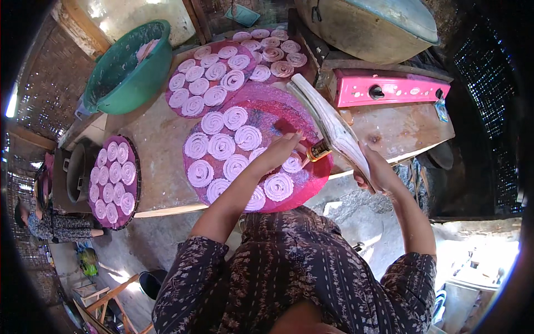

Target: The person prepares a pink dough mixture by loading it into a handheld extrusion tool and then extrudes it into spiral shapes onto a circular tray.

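Note:
A round pink mat (308, 190) lies on the wooden table before me, bearing several pale pink spiral rounds of dough (221, 146). My right hand (377, 167) grips the lower end of a long wooden press (329, 117), which is tilted over the mat's right side. A short cylinder with a gold-coloured rim (319, 150) projects from the press towards a spiral (292, 163). My left hand (283, 148) is just left of this cylinder, above the mat, its fingers spread near the outlet; whether they touch it is unclear. Nothing shows in the left hand.
Two more mats with spirals (198, 85) (288, 52) lie behind, and another (112, 183) stands at the table's left. A green basin (129, 71) is at the back left. A pink gas stove (392, 92) with a large pot (367, 29) stands right. Another person (60, 225) is far left.

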Action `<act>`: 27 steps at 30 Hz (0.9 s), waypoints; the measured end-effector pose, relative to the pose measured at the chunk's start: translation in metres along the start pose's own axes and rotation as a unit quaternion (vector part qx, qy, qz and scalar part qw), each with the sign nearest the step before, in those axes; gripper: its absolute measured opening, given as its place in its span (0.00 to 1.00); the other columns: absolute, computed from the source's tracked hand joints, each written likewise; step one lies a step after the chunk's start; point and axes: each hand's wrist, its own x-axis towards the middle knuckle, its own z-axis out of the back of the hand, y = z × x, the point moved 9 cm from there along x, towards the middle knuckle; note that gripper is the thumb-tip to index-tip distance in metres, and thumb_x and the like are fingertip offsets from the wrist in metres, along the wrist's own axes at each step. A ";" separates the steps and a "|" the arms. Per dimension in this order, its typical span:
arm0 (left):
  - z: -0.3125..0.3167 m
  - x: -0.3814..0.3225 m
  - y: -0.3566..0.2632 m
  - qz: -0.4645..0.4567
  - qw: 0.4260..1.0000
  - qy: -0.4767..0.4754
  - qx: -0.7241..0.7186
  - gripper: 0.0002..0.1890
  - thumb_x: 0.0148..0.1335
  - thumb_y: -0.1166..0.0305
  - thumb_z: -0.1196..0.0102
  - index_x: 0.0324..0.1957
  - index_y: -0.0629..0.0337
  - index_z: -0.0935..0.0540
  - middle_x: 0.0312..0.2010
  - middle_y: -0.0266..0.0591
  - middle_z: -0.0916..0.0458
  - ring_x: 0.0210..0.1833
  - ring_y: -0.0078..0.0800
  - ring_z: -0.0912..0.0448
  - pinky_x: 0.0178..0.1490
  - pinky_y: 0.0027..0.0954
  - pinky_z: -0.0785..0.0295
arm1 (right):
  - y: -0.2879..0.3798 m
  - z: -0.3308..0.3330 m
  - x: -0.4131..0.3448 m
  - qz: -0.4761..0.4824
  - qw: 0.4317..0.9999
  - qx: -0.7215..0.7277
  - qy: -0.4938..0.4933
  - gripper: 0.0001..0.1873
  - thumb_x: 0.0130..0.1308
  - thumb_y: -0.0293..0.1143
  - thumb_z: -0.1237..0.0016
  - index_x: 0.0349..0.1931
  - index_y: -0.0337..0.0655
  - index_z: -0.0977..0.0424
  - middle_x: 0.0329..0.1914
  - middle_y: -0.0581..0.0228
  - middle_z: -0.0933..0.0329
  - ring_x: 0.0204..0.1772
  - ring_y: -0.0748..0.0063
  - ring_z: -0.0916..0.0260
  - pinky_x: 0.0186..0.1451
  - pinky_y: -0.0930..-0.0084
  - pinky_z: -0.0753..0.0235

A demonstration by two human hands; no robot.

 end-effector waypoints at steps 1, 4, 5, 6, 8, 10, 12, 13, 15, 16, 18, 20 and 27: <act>-0.002 0.000 -0.005 0.002 1.000 0.001 0.008 0.28 0.71 0.49 0.66 0.56 0.64 0.29 0.39 0.41 0.19 0.44 0.26 0.26 0.51 0.30 0.33 | 0.000 0.003 -0.001 0.001 1.000 0.001 -0.007 0.31 0.69 0.62 0.75 0.36 0.41 0.32 0.11 0.67 0.37 0.12 0.76 0.41 0.13 0.77 0.44; -0.003 0.002 -0.010 0.031 0.999 -0.012 -0.015 0.27 0.71 0.49 0.64 0.56 0.63 0.29 0.37 0.39 0.20 0.43 0.23 0.27 0.49 0.28 0.32 | -0.010 0.008 0.009 0.015 0.999 0.040 -0.004 0.31 0.69 0.62 0.75 0.36 0.40 0.32 0.11 0.66 0.37 0.12 0.76 0.41 0.14 0.76 0.43; -0.005 0.004 -0.008 0.030 0.999 -0.010 -0.013 0.27 0.71 0.49 0.64 0.56 0.63 0.29 0.37 0.39 0.20 0.43 0.23 0.27 0.49 0.28 0.32 | -0.010 0.008 0.008 0.016 0.999 0.043 -0.006 0.31 0.69 0.62 0.75 0.36 0.40 0.32 0.11 0.66 0.37 0.12 0.76 0.41 0.14 0.76 0.43; -0.003 0.005 -0.007 0.025 1.000 -0.015 0.003 0.27 0.71 0.49 0.63 0.56 0.63 0.29 0.36 0.37 0.21 0.43 0.23 0.27 0.48 0.28 0.32 | -0.007 0.006 0.009 0.026 0.999 0.025 -0.012 0.31 0.69 0.61 0.74 0.36 0.40 0.32 0.11 0.66 0.38 0.13 0.76 0.42 0.15 0.76 0.43; -0.002 0.008 -0.004 0.020 0.999 -0.020 0.022 0.26 0.71 0.50 0.62 0.56 0.63 0.29 0.35 0.36 0.21 0.42 0.22 0.27 0.48 0.27 0.32 | -0.003 0.004 0.011 0.038 0.999 0.009 -0.019 0.31 0.69 0.61 0.74 0.36 0.39 0.32 0.12 0.66 0.38 0.13 0.76 0.42 0.15 0.76 0.42; -0.001 0.004 -0.005 0.059 0.998 -0.031 -0.006 0.25 0.71 0.52 0.61 0.55 0.65 0.27 0.38 0.38 0.20 0.42 0.24 0.26 0.47 0.28 0.32 | -0.003 0.007 0.016 0.047 0.998 0.039 -0.029 0.31 0.69 0.61 0.73 0.36 0.39 0.32 0.12 0.66 0.39 0.12 0.76 0.43 0.15 0.76 0.43; 0.010 0.004 -0.012 -0.033 0.992 -0.067 0.104 0.23 0.71 0.54 0.61 0.51 0.62 0.24 0.43 0.39 0.21 0.43 0.26 0.27 0.48 0.30 0.33 | -0.008 0.013 0.023 0.058 0.996 0.060 -0.037 0.31 0.69 0.61 0.73 0.37 0.38 0.33 0.12 0.66 0.39 0.12 0.76 0.43 0.15 0.76 0.43; 0.014 0.001 -0.015 -0.079 0.981 -0.083 0.157 0.22 0.70 0.54 0.61 0.49 0.61 0.22 0.45 0.39 0.21 0.44 0.27 0.27 0.49 0.31 0.33 | -0.009 0.017 0.024 0.068 0.994 0.079 -0.045 0.31 0.69 0.62 0.72 0.37 0.38 0.33 0.12 0.67 0.40 0.12 0.76 0.43 0.15 0.77 0.43; 0.020 -0.010 -0.024 -0.136 0.939 -0.117 0.292 0.20 0.69 0.53 0.62 0.40 0.52 0.17 0.53 0.36 0.26 0.49 0.36 0.31 0.52 0.38 0.36 | -0.008 0.022 0.022 0.068 0.992 0.091 -0.050 0.31 0.69 0.62 0.72 0.37 0.38 0.33 0.12 0.66 0.39 0.12 0.76 0.43 0.15 0.77 0.43; 0.020 -0.016 -0.030 -0.147 0.907 -0.129 0.372 0.22 0.67 0.52 0.62 0.33 0.44 0.13 0.59 0.33 0.30 0.52 0.45 0.35 0.54 0.45 0.39 | -0.008 0.025 0.021 0.067 0.991 0.103 -0.057 0.31 0.68 0.62 0.71 0.36 0.38 0.33 0.12 0.66 0.39 0.12 0.76 0.43 0.15 0.77 0.42; 0.021 -0.027 -0.038 -0.159 0.894 -0.140 0.396 0.20 0.66 0.53 0.61 0.34 0.44 0.13 0.60 0.33 0.31 0.52 0.45 0.35 0.54 0.45 0.40 | -0.010 0.030 0.020 0.067 0.991 0.101 -0.065 0.31 0.68 0.62 0.72 0.36 0.38 0.33 0.12 0.66 0.39 0.12 0.76 0.43 0.14 0.77 0.42; 0.022 -0.037 -0.041 -0.169 0.878 -0.152 0.420 0.19 0.65 0.54 0.60 0.34 0.43 0.13 0.60 0.34 0.32 0.51 0.46 0.34 0.54 0.45 0.40 | -0.012 0.032 0.019 0.067 0.990 0.099 -0.070 0.31 0.68 0.63 0.72 0.36 0.38 0.33 0.12 0.66 0.39 0.12 0.76 0.43 0.14 0.77 0.42; 0.015 -0.063 -0.060 -0.227 0.812 -0.190 0.503 0.15 0.63 0.59 0.55 0.36 0.47 0.14 0.61 0.37 0.32 0.51 0.48 0.34 0.55 0.48 0.41 | -0.012 0.032 0.014 0.080 0.991 0.094 -0.058 0.32 0.68 0.64 0.73 0.35 0.39 0.33 0.11 0.67 0.39 0.12 0.76 0.42 0.14 0.78 0.42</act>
